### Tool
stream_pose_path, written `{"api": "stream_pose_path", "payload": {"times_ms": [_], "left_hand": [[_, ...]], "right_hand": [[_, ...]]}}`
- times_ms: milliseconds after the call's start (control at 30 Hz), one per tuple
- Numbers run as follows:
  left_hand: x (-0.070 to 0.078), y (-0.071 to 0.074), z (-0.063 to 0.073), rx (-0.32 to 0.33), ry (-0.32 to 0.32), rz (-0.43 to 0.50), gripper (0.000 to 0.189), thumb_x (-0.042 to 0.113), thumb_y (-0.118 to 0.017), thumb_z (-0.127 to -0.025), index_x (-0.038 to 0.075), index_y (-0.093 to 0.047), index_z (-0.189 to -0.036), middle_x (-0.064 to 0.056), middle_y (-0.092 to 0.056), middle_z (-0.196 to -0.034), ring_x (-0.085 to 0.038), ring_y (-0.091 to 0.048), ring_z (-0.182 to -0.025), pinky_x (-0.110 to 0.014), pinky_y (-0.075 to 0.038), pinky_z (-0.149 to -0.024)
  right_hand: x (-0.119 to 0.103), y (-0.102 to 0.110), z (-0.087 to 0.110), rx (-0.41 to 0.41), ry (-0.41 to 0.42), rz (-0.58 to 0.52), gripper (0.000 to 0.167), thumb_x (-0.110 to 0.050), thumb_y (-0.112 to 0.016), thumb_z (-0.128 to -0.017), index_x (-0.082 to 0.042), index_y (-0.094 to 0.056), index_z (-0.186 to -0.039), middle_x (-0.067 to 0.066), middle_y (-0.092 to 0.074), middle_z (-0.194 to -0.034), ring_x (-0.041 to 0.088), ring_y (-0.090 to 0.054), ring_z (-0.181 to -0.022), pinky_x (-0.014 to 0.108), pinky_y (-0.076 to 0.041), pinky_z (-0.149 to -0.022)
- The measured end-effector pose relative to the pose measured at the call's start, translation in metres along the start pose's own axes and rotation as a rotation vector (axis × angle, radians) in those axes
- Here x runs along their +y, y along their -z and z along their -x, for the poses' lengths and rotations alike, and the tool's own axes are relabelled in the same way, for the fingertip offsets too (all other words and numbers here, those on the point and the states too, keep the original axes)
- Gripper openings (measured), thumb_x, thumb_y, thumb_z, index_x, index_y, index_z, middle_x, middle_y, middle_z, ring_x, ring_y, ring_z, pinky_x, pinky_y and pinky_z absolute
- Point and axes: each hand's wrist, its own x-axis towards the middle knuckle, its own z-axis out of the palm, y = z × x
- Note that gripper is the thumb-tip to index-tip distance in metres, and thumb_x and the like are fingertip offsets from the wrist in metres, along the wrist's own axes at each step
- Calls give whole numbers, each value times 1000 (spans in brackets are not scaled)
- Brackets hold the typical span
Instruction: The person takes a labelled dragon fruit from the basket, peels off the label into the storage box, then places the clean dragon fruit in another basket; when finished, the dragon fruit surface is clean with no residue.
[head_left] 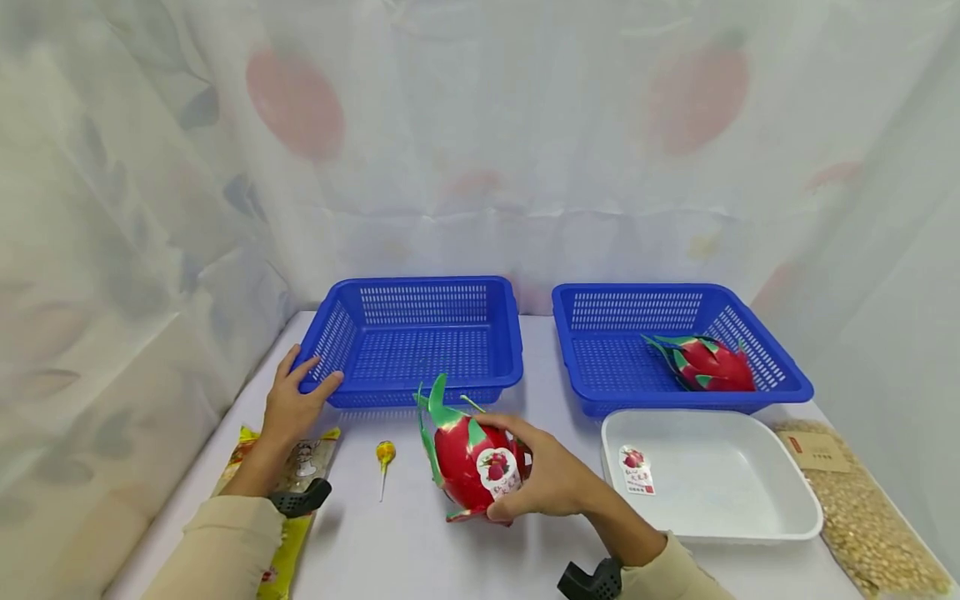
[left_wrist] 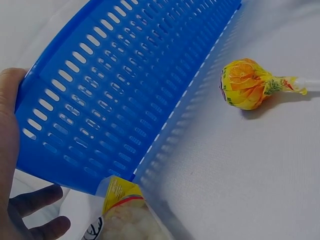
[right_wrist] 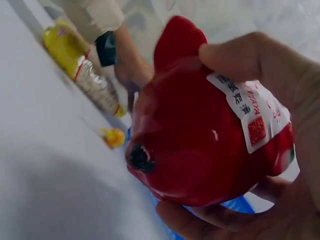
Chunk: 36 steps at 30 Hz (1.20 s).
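My right hand point(head_left: 551, 471) grips a red dragon fruit point(head_left: 461, 458) with green leaf tips and a white sticker. In the right wrist view, the thumb presses on top of the dragon fruit point(right_wrist: 190, 135) and the other fingers curl underneath, its dark stem end showing. At the front left corner of the left blue basket point(head_left: 420, 400), my left hand point(head_left: 292, 404) rests with fingers spread. The left wrist view has the thumb at the rim of the basket point(left_wrist: 100, 100) and the other fingers beside its wall. A yellow-wrapped lollipop point(head_left: 385, 454) lies between the hands.
A second blue basket point(head_left: 607, 396) at the back right contains another dragon fruit point(head_left: 712, 365). Before it stands a white tray point(head_left: 712, 467) with a sticker inside. A bag of grains point(head_left: 862, 508) lies at the far right, a yellow snack bag point(head_left: 288, 554) under the left forearm.
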Motion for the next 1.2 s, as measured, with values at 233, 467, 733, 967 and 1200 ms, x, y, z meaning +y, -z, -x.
{"api": "stream_pose_path", "payload": {"times_ms": [233,467,733,967,1200], "left_hand": [[-2,-1,-1,3,6,3,74,47,-61,-92,-3,-40,-144,-11,-9,-160,-46,-13,-140,-65,-23,-103],[-1,1,-2,-4,16,5,74,46,-60,-93,-3,-39,-144,-11,-8,-160,-45,-12,-140,-65,-22,-104],[0,1,-2,-18,19,4,78,51,-57,-93,-2,-38,-146,-9,-7,-160,-44,-10,-141,-65,-20,-105],[2,4,-2,-30,27,-9,78,52,-58,-92,-2,-38,-146,-9,-6,-160,-43,-9,-141,-66,-18,-105],[6,7,-3,-71,41,-44,84,57,-56,-91,-3,-36,-146,-15,-6,-159,-49,-10,-139,-69,-20,-101]], "right_hand": [[27,-2,12,-87,-10,-16,87,-17,-84,-65,-40,-45,-139,4,-51,-124,28,-52,-108,35,-55,-77],[46,0,13,-96,13,-40,98,-15,-83,-63,-38,-37,-147,3,-50,-130,27,-51,-111,37,-53,-83],[62,-1,13,-69,121,-120,91,-21,-79,-70,-26,-35,-149,6,-46,-137,29,-49,-117,39,-49,-91],[68,-3,9,-70,184,-210,77,-14,-75,-73,-16,-44,-143,9,-51,-134,31,-51,-117,42,-48,-93],[76,-3,11,-54,171,-201,75,-13,-72,-73,-14,-45,-142,9,-49,-136,29,-49,-118,38,-47,-94]]}}
